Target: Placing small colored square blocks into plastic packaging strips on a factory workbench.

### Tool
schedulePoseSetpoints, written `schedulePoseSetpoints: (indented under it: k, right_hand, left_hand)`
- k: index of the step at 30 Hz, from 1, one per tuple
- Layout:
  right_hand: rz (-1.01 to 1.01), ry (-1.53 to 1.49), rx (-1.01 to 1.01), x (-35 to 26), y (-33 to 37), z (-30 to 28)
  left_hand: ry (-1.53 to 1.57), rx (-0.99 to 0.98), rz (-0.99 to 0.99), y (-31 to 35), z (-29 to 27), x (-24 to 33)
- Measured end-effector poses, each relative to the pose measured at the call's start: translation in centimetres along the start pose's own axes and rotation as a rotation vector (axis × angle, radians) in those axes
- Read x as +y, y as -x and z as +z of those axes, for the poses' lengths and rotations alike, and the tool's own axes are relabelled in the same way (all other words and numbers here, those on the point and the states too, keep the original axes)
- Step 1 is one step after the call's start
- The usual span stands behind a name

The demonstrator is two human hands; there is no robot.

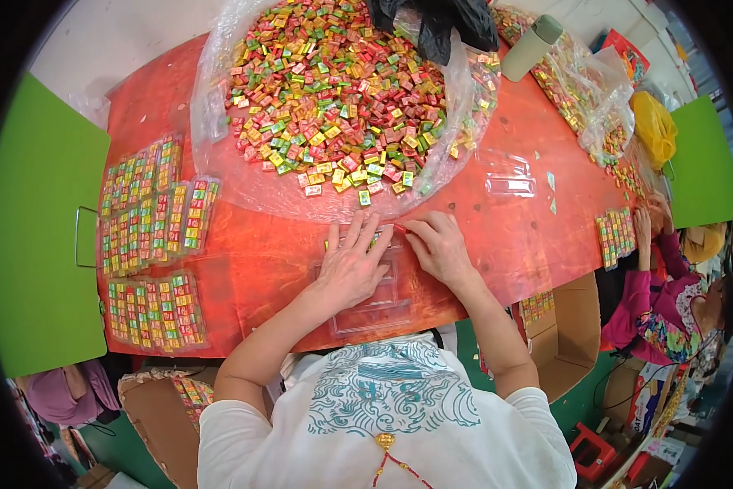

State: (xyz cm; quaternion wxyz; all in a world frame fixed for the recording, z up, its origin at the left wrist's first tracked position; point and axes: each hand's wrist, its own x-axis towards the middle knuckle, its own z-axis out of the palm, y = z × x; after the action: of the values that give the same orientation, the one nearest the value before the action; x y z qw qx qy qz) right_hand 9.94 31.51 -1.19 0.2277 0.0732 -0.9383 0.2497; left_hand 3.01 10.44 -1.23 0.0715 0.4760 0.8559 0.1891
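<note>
My left hand [352,265] lies flat with fingers spread on a clear plastic tray [375,314] on the red table [497,236], covering a few small candies at the tray's far end. Beside it, my right hand [438,244] pinches a small red candy [400,229] at the tray's upper edge. Just beyond both hands a big heap of small wrapped candies [342,98] in red, green and yellow lies on a clear plastic sheet [220,155].
Several filled clear trays of candies [150,244] lie at the table's left. An empty clear tray [509,175] lies right, near a pale green bottle [531,47]. Another person [668,301] sits at the right by a filled tray [615,236]. Cardboard boxes [566,334] stand below.
</note>
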Motion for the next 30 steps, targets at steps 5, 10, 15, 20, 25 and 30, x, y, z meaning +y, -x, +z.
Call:
schedulePoseSetpoints:
  k: [5, 10, 15, 20, 25, 30]
  right_hand:
    - [-0.154, 0.154, 0.023, -0.5, -0.4, -0.1]
    - [-0.263, 0.326, -0.089, -1.0, 0.1, -0.3]
    - [-0.227, 0.376, -0.146, -2.1, 0.0, -0.4]
    - [-0.125, 0.277, -0.136, -2.5, -0.5, -0.1]
    - [-0.063, 0.21, -0.15, -3.7, -0.1, 1.8]
    - [0.126, 0.049, -0.145, -3.4, -0.4, 0.9]
  left_hand:
    - [0.035, 0.0, 0.0, 0.0, 0.0, -0.2]
    - [0.106, 0.02, 0.0, 0.0, -0.1, -0.4]
    - [0.129, 0.042, -0.014, -0.2, 0.1, -0.6]
    - [0.126, 0.048, -0.009, -0.2, 0.1, -0.6]
    - [0.112, 0.074, 0.005, -0.2, 0.4, -0.7]
    - [0.322, 0.166, 0.062, -0.4, -0.6, -1.5]
